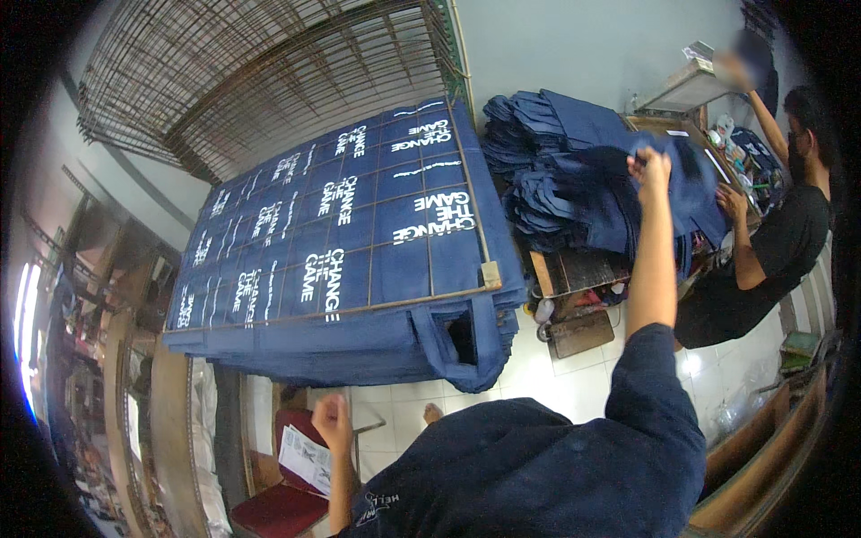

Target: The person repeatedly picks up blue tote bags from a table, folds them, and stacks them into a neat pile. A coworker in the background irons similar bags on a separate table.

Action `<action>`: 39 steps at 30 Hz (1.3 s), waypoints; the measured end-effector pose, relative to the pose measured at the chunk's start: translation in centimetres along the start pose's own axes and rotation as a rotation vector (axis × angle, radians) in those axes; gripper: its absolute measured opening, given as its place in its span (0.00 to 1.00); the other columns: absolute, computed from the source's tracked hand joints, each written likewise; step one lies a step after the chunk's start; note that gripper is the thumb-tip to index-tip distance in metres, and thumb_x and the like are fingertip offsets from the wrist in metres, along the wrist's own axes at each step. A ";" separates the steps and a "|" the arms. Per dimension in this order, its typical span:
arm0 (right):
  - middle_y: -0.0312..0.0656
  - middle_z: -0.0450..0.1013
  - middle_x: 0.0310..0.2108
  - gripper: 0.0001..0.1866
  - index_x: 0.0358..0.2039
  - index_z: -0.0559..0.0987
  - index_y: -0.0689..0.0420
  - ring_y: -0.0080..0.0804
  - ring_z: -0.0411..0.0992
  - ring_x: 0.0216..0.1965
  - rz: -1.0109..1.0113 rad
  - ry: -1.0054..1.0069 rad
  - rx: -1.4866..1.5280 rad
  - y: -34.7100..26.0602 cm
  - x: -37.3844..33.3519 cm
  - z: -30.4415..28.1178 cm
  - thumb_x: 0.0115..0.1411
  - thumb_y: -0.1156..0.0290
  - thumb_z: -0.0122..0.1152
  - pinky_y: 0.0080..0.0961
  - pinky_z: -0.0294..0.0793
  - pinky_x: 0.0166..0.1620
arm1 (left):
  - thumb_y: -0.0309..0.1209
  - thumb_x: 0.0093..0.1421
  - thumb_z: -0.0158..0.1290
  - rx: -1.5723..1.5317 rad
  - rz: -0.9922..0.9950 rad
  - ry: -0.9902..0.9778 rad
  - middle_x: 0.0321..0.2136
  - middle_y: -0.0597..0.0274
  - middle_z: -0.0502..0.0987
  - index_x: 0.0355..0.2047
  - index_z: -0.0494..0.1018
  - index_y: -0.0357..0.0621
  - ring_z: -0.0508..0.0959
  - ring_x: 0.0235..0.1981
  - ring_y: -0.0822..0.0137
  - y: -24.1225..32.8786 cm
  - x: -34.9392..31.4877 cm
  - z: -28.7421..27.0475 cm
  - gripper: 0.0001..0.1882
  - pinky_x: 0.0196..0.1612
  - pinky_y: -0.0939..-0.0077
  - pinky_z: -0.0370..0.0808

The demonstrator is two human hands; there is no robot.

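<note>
Navy fabric pieces overhanging the bench could slide off if tugged unevenly by the right hand, raised over them with its grip impossible to tell, while the left hand, well apart, is curled, apparently empty, near the chair.

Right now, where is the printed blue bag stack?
In the head view, the blue stack lies left of centre, beneath a wire frame, left of the right hand.
</note>
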State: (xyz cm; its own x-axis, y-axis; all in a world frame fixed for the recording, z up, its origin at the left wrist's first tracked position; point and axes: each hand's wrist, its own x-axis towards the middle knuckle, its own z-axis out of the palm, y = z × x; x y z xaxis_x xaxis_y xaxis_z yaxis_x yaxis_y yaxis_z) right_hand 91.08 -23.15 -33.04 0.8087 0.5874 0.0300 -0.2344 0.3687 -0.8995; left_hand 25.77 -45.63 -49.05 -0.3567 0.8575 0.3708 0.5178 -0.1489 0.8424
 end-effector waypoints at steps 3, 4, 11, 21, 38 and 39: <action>0.45 0.66 0.38 0.39 0.60 0.52 0.63 0.32 0.67 0.34 -0.190 -0.302 -0.366 -8.0 -1.7 4.5 0.45 0.72 0.52 0.29 0.73 0.30 | 0.22 0.49 0.55 0.156 0.420 0.058 0.20 0.61 0.72 0.27 0.72 0.37 0.67 0.19 0.71 10.4 6.2 0.4 0.05 0.25 0.80 0.64; 0.44 0.66 0.39 0.37 0.58 0.57 0.63 0.31 0.66 0.38 -0.220 -0.420 -0.496 -10.7 -2.3 5.7 0.45 0.71 0.52 0.29 0.71 0.35 | 0.21 0.48 0.55 0.122 0.561 0.035 0.21 0.60 0.72 0.28 0.72 0.37 0.69 0.20 0.69 12.8 7.9 0.5 0.06 0.26 0.79 0.65; 0.43 0.71 0.35 0.30 0.51 0.69 0.62 0.27 0.67 0.30 -0.635 -0.963 -1.117 -24.5 -10.3 9.8 0.41 0.78 0.47 0.22 0.69 0.35 | 0.30 0.44 0.61 -0.140 0.747 -0.348 0.29 0.60 0.75 0.38 0.72 0.43 0.73 0.29 0.67 27.1 16.3 5.5 0.19 0.33 0.78 0.69; 0.51 0.67 0.48 0.31 0.48 0.69 0.64 0.37 0.68 0.47 -0.838 -1.034 -1.312 -29.2 -18.8 11.0 0.37 0.83 0.49 0.28 0.70 0.49 | 0.48 0.45 0.61 -0.564 0.257 -0.721 0.53 0.45 0.61 0.55 0.55 0.36 0.62 0.55 0.55 31.9 21.0 18.9 0.44 0.51 0.62 0.65; 0.47 0.66 0.49 0.29 0.57 0.58 0.61 0.34 0.65 0.50 -1.185 -0.280 -0.668 -17.1 -19.7 1.8 0.58 0.63 0.52 0.30 0.63 0.52 | 0.40 0.50 0.54 -0.704 0.633 -0.311 0.31 0.46 0.74 0.31 0.71 0.34 0.75 0.33 0.57 40.5 25.4 8.7 0.19 0.37 0.66 0.69; 0.48 0.67 0.48 0.28 0.56 0.58 0.62 0.32 0.66 0.47 -1.105 -0.139 -0.524 -14.9 -20.5 1.0 0.59 0.62 0.51 0.28 0.65 0.49 | 0.42 0.50 0.53 -0.699 0.635 -0.263 0.26 0.45 0.74 0.26 0.72 0.33 0.74 0.31 0.56 40.2 26.2 6.8 0.19 0.35 0.65 0.68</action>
State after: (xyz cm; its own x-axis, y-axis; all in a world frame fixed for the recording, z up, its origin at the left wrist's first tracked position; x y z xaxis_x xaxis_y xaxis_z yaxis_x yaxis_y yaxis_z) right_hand 77.45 -40.01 -19.82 0.3636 0.2265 0.9036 0.8102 0.4018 -0.4267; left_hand 42.50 -25.80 -8.11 0.0580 0.5866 0.8078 -0.0541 -0.8062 0.5892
